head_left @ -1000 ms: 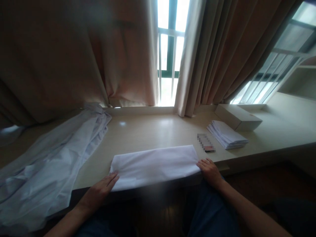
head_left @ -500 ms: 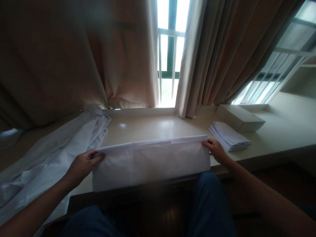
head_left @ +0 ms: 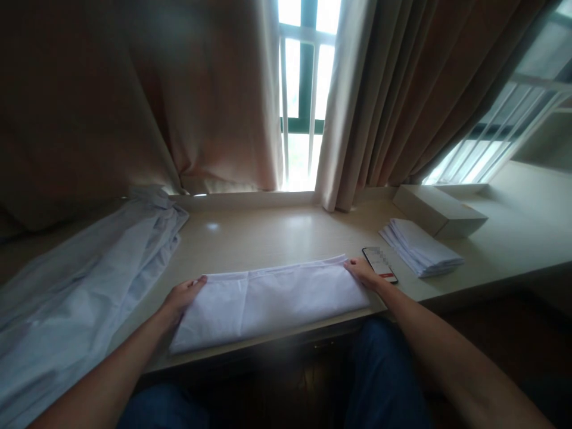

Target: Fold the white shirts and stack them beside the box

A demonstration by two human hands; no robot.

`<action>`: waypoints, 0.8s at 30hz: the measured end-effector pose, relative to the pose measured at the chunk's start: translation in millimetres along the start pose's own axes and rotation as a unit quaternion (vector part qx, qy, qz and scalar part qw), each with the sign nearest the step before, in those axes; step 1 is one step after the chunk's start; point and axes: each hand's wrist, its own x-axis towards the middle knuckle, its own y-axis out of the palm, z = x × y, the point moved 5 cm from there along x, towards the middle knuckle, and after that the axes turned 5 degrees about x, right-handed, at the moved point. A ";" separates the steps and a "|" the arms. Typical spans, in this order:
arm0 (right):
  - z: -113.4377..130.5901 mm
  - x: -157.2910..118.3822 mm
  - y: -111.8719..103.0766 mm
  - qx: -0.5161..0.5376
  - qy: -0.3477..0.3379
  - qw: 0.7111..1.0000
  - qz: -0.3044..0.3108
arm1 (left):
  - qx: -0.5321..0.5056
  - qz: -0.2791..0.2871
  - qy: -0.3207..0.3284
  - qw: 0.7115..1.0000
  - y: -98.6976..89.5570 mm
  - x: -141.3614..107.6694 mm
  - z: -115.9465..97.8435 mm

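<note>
A folded white cloth [head_left: 277, 301] lies as a long strip along the front edge of the pale desk [head_left: 250, 238]. My left hand [head_left: 184, 293] pinches its far left corner, and my right hand [head_left: 361, 271] grips the far right corner. Just beyond my right hand a phone [head_left: 379, 265] with a lit screen rests on the desk. Farther right sits a stack of folded white cloths [head_left: 422, 247]. To the left spreads a large heap of loose white cloth [head_left: 89, 274].
A pale box [head_left: 440, 211] stands behind the folded stack, near the wall. Brown curtains [head_left: 223, 107] hang along the desk's back edge, with a barred window [head_left: 301, 107] between them. My knees are below the desk's front edge.
The cloth has come down from a raised, hanging position to lie on the desk. Both hands have moved lower with it, the right one also leftward, and the phone now shows.
</note>
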 end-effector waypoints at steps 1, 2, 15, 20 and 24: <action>-2.0 0.0 -1.2 0.000 -0.002 1.000 -0.002 | -0.062 0.048 -0.014 0.997 0.7 -3.4 4.6; -3.3 -0.8 -2.4 0.002 -0.004 1.000 -0.004 | -0.121 0.093 -0.020 0.988 0.6 -8.1 7.7; -2.1 -23.7 -6.1 0.080 -0.021 0.994 -0.070 | -0.250 0.177 -0.029 0.952 -2.4 -31.2 12.5; 1.0 -24.5 -1.5 0.117 -0.009 0.993 -0.035 | -0.265 0.201 -0.045 0.942 -2.9 -25.4 22.8; 2.4 -26.4 0.4 0.135 -0.004 0.990 -0.029 | -0.247 0.155 -0.060 0.955 -1.5 -14.6 26.0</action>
